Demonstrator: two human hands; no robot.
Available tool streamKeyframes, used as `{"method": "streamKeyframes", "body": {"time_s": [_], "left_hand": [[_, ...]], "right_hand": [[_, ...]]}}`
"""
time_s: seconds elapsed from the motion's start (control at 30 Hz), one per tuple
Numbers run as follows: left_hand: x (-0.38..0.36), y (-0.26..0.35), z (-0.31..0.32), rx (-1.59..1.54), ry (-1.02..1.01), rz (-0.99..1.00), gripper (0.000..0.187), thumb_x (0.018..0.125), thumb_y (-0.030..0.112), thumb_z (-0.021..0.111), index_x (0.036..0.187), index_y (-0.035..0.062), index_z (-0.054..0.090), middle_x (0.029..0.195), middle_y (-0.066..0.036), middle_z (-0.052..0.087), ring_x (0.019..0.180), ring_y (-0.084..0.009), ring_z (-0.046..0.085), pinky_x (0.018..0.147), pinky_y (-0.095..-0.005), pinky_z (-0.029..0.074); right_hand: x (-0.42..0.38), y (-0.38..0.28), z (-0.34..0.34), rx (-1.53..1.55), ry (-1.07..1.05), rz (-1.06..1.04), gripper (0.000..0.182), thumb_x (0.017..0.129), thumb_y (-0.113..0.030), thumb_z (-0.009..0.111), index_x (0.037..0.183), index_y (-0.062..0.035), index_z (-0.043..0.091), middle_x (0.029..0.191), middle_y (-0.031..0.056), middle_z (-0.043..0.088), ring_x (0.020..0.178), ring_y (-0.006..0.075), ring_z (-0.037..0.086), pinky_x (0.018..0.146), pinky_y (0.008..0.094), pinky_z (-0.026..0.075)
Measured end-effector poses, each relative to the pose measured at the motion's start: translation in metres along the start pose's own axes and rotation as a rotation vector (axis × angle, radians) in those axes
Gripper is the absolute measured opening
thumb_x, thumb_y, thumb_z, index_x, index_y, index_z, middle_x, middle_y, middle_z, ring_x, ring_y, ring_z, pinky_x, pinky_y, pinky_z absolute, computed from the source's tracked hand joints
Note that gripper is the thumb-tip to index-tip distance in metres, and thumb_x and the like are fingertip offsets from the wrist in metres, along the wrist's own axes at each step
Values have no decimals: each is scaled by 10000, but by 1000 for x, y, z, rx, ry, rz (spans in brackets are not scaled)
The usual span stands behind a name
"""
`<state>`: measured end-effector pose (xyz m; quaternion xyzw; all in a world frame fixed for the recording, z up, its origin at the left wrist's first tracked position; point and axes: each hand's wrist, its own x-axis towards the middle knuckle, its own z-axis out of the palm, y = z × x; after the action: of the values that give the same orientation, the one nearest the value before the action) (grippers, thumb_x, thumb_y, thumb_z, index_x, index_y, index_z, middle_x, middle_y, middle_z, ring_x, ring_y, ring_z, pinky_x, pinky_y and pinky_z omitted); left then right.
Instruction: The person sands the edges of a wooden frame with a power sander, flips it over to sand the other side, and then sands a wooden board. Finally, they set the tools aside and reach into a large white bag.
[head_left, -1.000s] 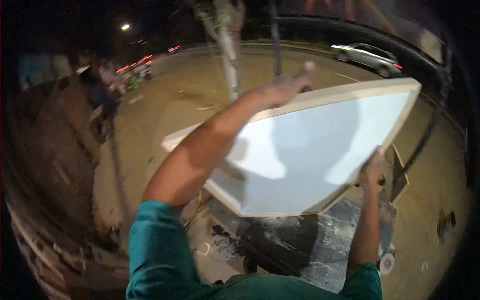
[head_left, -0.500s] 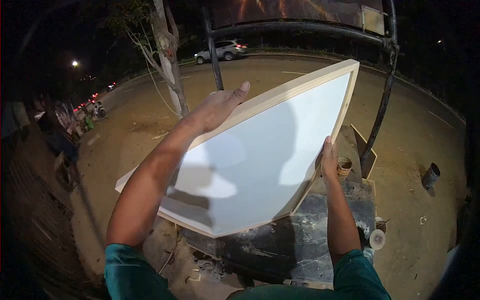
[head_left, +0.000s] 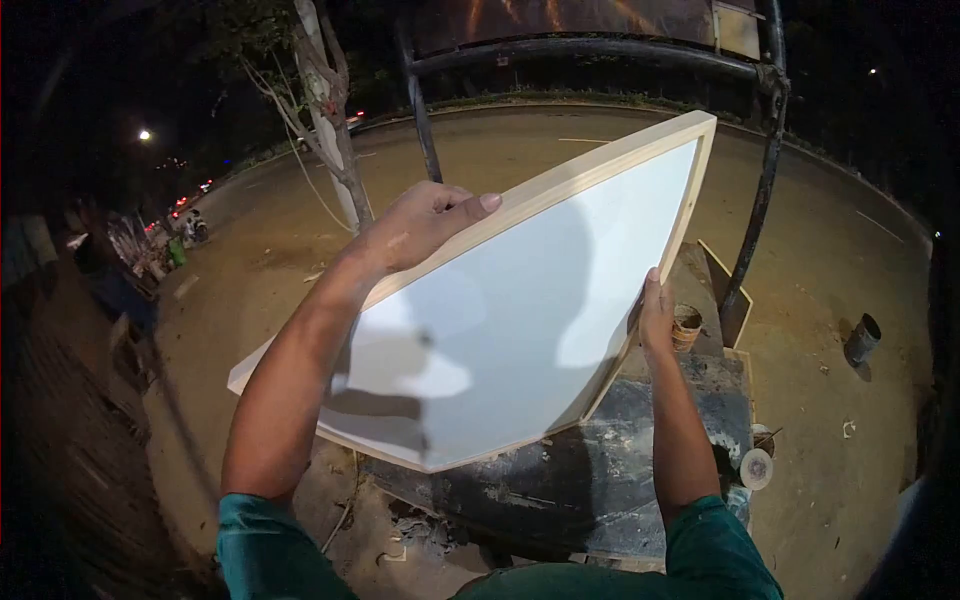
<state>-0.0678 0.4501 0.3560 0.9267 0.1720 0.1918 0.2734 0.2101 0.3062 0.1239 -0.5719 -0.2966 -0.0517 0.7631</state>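
A large white panel with a pale wooden frame (head_left: 520,310) stands tilted in front of me, its lower edge over a dark, paint-smeared work table (head_left: 660,450). My left hand (head_left: 425,222) is closed on the top rail, thumb lying along it and fingertips hidden behind. On the right side rail, my right hand (head_left: 656,312) grips with its thumb on the near face; its other fingers are mostly out of sight behind the frame. Shadows fall across the white face.
A small brown tub (head_left: 686,327) sits on the table behind my right hand. A round pale disc (head_left: 757,468) is at the table's right edge. Further right, a dark bucket (head_left: 862,340) stands on the ground. Black metal posts (head_left: 765,180) and a tree (head_left: 335,130) rise beyond, before a road.
My left hand's thumb has lowered onto the top rail and its fingers have curled. The panel has shifted hardly at all. The passing car has left its former spot on the road.
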Motion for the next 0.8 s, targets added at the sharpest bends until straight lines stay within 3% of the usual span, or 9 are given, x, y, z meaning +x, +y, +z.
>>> {"method": "streamKeyframes", "body": {"time_s": [0.07, 0.13, 0.17, 0.2, 0.27, 0.3, 0.33, 0.4, 0.8], "left_hand": [[-4, 2, 0, 13, 15, 42, 624, 874, 574, 489, 807, -27, 641, 649, -28, 541, 659, -107, 491, 596, -298, 426], [-6, 1, 4, 61, 67, 79, 580, 896, 517, 492, 838, -45, 621, 680, 1, 537, 688, -97, 467, 625, -294, 423], [-4, -2, 6, 93, 89, 93, 559, 903, 491, 494, 853, -53, 610, 693, 16, 532, 699, -92, 455, 637, -292, 420], [1, -14, 6, 162, 101, 38, 493, 917, 430, 502, 895, -49, 616, 729, 18, 551, 724, -91, 458, 656, -291, 424], [-9, 4, 13, 134, 168, 160, 365, 939, 293, 502, 918, -53, 619, 761, 22, 564, 752, -75, 458, 681, -279, 421], [-6, 0, 13, 27, 123, 143, 349, 934, 269, 508, 894, -61, 614, 742, 24, 558, 744, -73, 455, 672, -274, 420], [-3, -4, 10, 78, 98, 135, 342, 930, 259, 518, 813, -55, 586, 717, 24, 535, 724, -69, 439, 644, -270, 407], [-4, -11, 8, 60, 93, 182, 364, 927, 264, 523, 714, -30, 521, 668, 31, 483, 678, -59, 408, 585, -272, 372], [-8, -9, 14, 30, 103, 117, 402, 890, 346, 560, 659, 20, 514, 598, 41, 426, 573, -68, 377, 506, -264, 306]], "right_hand": [[1, 0, -6, -121, -71, 232, 535, 947, -484, 398, 1015, 25, 548, 882, 85, 567, 835, 192, 519, 726, 340, 437], [4, 13, -7, -442, -57, 39, 522, 972, -447, 307, 716, -44, 518, 643, 87, 502, 624, 176, 483, 526, 326, 363], [8, 6, -10, -465, -195, 221, 523, 982, -395, 272, 736, -8, 522, 652, 158, 502, 646, 260, 515, 565, 413, 393], [0, -3, -6, -490, -46, 62, 543, 980, -396, 272, 763, 29, 531, 676, 216, 511, 669, 324, 520, 623, 474, 404], [0, -15, -11, -445, -113, 145, 552, 969, -426, 312, 897, 67, 550, 742, 258, 552, 714, 360, 534, 717, 456, 436], [0, 21, -6, -230, 5, 38, 549, 964, -439, 329, 924, 63, 547, 738, 231, 559, 727, 327, 543, 723, 438, 439], [-4, -2, -8, -228, 2, 7, 547, 956, -462, 355, 939, 52, 541, 734, 174, 560, 739, 263, 539, 710, 412, 441], [-3, 3, -10, -56, -82, 94, 529, 926, -494, 429, 1051, 13, 516, 863, 143, 549, 840, 207, 518, 758, 389, 431], [-2, 1, -6, 80, -95, -19, 532, 944, -468, 405, 1152, 13, 494, 977, 160, 582, 942, 235, 539, 853, 353, 418]]}}
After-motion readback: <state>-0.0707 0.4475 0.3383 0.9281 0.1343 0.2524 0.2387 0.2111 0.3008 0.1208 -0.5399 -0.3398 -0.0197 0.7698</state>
